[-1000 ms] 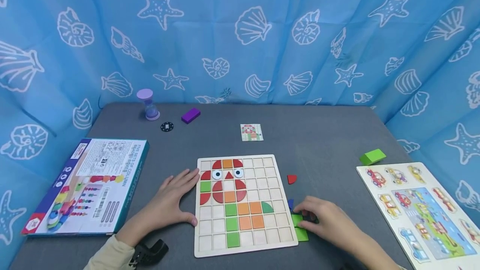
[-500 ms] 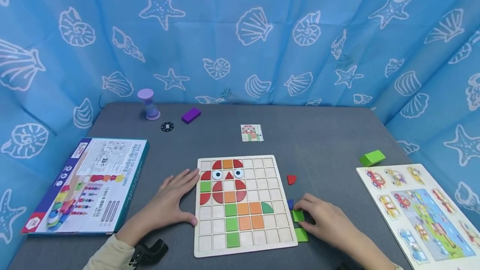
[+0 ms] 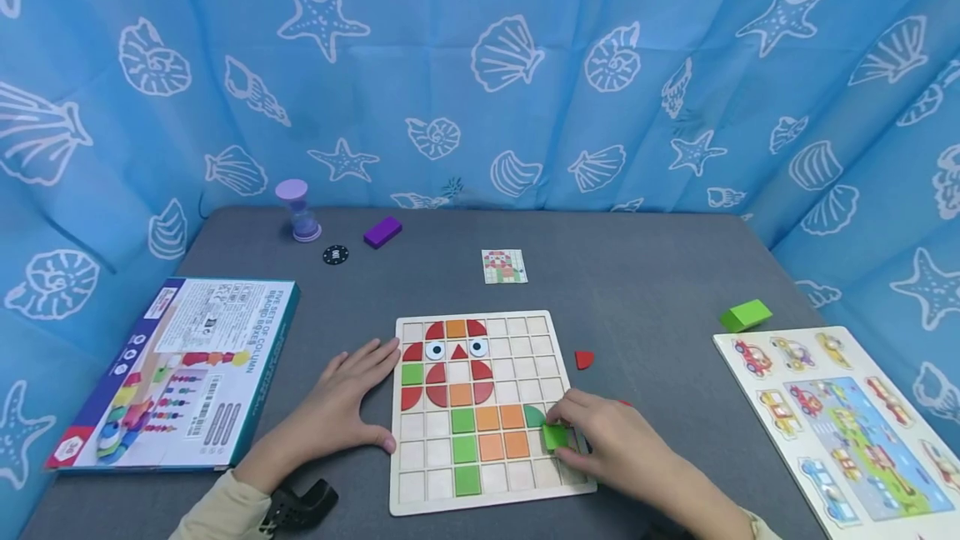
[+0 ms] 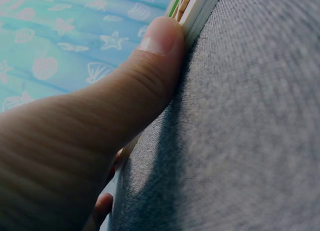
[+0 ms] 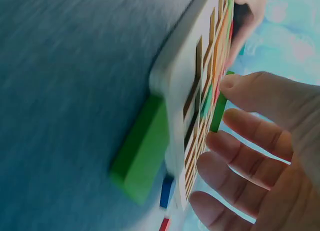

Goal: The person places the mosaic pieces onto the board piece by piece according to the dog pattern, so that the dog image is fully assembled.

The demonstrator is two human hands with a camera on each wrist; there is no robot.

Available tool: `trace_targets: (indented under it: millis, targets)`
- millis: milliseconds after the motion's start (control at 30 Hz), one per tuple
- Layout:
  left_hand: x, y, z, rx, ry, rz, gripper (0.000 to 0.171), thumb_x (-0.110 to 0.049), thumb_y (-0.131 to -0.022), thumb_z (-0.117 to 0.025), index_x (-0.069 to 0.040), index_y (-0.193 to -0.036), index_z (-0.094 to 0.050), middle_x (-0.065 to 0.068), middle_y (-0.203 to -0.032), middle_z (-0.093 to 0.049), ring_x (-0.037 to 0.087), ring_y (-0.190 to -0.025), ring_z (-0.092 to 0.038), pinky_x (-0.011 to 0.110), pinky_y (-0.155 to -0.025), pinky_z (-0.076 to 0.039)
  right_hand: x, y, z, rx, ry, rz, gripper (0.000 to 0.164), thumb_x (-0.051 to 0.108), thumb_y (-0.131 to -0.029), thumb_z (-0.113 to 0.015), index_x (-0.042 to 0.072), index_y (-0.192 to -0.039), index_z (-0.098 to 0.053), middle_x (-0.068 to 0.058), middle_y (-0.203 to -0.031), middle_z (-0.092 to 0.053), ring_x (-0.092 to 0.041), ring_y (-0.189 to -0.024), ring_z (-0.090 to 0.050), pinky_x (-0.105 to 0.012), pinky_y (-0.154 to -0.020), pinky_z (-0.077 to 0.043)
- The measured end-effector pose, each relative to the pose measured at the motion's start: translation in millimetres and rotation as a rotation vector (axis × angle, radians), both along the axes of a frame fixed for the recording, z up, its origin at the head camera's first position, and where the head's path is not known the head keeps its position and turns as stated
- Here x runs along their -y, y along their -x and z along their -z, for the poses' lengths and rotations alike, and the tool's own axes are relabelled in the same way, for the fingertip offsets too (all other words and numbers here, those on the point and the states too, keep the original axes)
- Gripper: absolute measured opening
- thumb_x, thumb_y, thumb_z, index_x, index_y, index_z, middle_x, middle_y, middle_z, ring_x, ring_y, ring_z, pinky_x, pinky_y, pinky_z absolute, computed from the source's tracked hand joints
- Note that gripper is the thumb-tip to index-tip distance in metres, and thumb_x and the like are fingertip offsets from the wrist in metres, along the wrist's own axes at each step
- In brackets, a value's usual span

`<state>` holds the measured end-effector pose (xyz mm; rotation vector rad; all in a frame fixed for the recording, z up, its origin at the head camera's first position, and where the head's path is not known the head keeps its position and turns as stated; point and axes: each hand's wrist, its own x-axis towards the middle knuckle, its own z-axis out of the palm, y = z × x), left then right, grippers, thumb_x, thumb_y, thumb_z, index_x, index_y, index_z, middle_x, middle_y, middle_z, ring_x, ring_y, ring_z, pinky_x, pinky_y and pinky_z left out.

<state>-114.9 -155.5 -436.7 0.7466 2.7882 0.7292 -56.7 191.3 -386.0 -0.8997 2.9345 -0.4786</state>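
My right hand [image 3: 618,444] pinches a green square tile [image 3: 555,438] between thumb and fingers, over the lower right of a wooden grid board [image 3: 525,347]. In the right wrist view that green tile [image 5: 220,108] is tilted against the cells. My left hand [image 3: 333,407] lies along the board's left edge, fingertips and thumb touching the rim; the thumb [image 4: 155,56] shows close up in the left wrist view. Red, orange and green tiles, plus two eye tiles [image 3: 435,349], sit in the cells. A second green tile [image 5: 142,148] and a blue piece [image 5: 166,191] lie beside the board.
A red quarter piece [image 3: 584,359] lies right of the board. Behind it is a small pattern card [image 3: 504,266]. A boxed toy [image 3: 180,373] stands left; a vehicle puzzle [image 3: 780,357] and green block [image 3: 746,316] are at right. An hourglass [image 3: 300,211], black disc [image 3: 335,254] and purple block [image 3: 382,232] sit at the back.
My right hand has picked up a green tile from beside the board and moved left over the grid with it. The left hand has stayed in place.
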Motion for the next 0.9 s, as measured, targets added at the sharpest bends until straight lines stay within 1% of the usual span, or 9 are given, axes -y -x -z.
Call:
trace_targets:
  millis: [133, 233, 333, 433, 500, 600, 733, 833, 900]
  targets:
    - [0.0, -0.5, 0.5, 0.002, -0.006, 0.001, 0.117, -0.076, -0.047, -0.061, -0.017, -0.141, -0.025, -0.005, -0.148, -0.019, 0.024, -0.135, -0.012, 0.056, -0.103, -0.008, 8.4, 1.7, 4.4, -0.043, 0.01, -0.056, 0.023, 0.024, -0.068, -0.075, 0.021, -0.086, -0.061, 0.015, -0.082, -0.054, 0.003, -0.065, -0.046, -0.017, -0.056, -0.043]
    - [0.2, -0.3, 1.4, -0.003, -0.008, 0.005, 0.117, -0.076, -0.047, -0.061, -0.018, -0.141, -0.025, -0.005, -0.148, -0.018, 0.024, -0.135, -0.012, 0.056, -0.103, -0.008, 11.3, 2.2, 6.3, -0.032, 0.014, -0.077, 0.022, 0.024, -0.067, -0.075, 0.022, -0.084, -0.062, 0.015, -0.081, -0.052, 0.004, -0.064, -0.045, -0.016, -0.056, -0.043]
    - [0.5, 0.0, 2.0, -0.009, -0.012, 0.007, 0.116, -0.076, -0.047, -0.06, -0.018, -0.141, -0.024, -0.006, -0.148, -0.018, 0.023, -0.135, -0.012, 0.056, -0.103, -0.008, 13.0, 2.6, 6.3, -0.012, 0.008, -0.08, 0.022, 0.024, -0.068, -0.075, 0.022, -0.085, -0.062, 0.015, -0.081, -0.052, 0.004, -0.065, -0.046, -0.016, -0.056, -0.043]
    - [0.6, -0.1, 1.8, -0.007, -0.013, 0.007, 0.116, -0.076, -0.047, -0.061, -0.019, -0.141, -0.024, -0.006, -0.148, -0.018, 0.023, -0.135, -0.013, 0.056, -0.103, -0.008, 10.5, 1.8, 3.3, 0.018, -0.005, -0.053, 0.022, 0.027, -0.068, -0.075, 0.022, -0.087, -0.063, 0.015, -0.083, -0.053, 0.004, -0.067, -0.047, -0.018, -0.057, -0.044]
    - [0.8, -0.2, 1.5, -0.004, -0.012, 0.007, 0.116, -0.076, -0.047, -0.061, -0.019, -0.142, -0.024, -0.006, -0.148, -0.018, 0.023, -0.136, -0.012, 0.056, -0.103, -0.008, 4.0, 0.0, 0.4, 0.036, -0.014, -0.029, 0.023, 0.029, -0.069, -0.074, 0.023, -0.089, -0.063, 0.016, -0.084, -0.054, 0.003, -0.068, -0.048, -0.019, -0.058, -0.044]
    - [1.1, 0.2, 1.3, -0.003, -0.011, 0.008, 0.116, -0.076, -0.048, -0.061, -0.019, -0.142, -0.024, -0.006, -0.148, -0.018, 0.023, -0.136, -0.012, 0.056, -0.103, -0.008, -11.8, -4.3, -3.9, 0.083, -0.03, 0.025, 0.025, 0.033, -0.07, -0.073, 0.024, -0.091, -0.062, 0.017, -0.085, -0.053, 0.003, -0.068, -0.047, -0.02, -0.057, -0.043]
    - [0.4, 1.2, 1.7, -0.009, -0.011, 0.011, 0.116, -0.076, -0.048, -0.06, -0.018, -0.141, -0.024, -0.006, -0.148, -0.018, 0.023, -0.136, -0.012, 0.056, -0.103, -0.008, -33.2, -11.7, -5.9, 0.154, -0.089, 0.09, 0.029, 0.035, -0.067, -0.074, 0.026, -0.092, -0.061, 0.018, -0.085, -0.051, 0.003, -0.069, -0.045, -0.022, -0.056, -0.042]
    - [0.2, 1.1, 1.7, -0.009, -0.011, 0.011, 0.116, -0.076, -0.048, -0.061, -0.018, -0.141, -0.024, -0.005, -0.148, -0.018, 0.023, -0.136, -0.012, 0.056, -0.103, -0.008, -42.2, -16.4, -4.4, 0.19, -0.116, 0.086, 0.03, 0.036, -0.066, -0.074, 0.025, -0.091, -0.061, 0.017, -0.086, -0.05, 0.003, -0.071, -0.045, -0.023, -0.056, -0.043]
    - [0.0, 0.7, 1.8, -0.006, -0.011, 0.01, 0.116, -0.076, -0.048, -0.061, -0.018, -0.141, -0.024, -0.005, -0.148, -0.018, 0.023, -0.136, -0.012, 0.056, -0.103, -0.008, -44.4, -19.2, -2.3, 0.18, -0.119, 0.065, 0.031, 0.036, -0.065, -0.075, 0.024, -0.091, -0.062, 0.017, -0.087, -0.049, 0.003, -0.072, -0.045, -0.023, -0.057, -0.044]
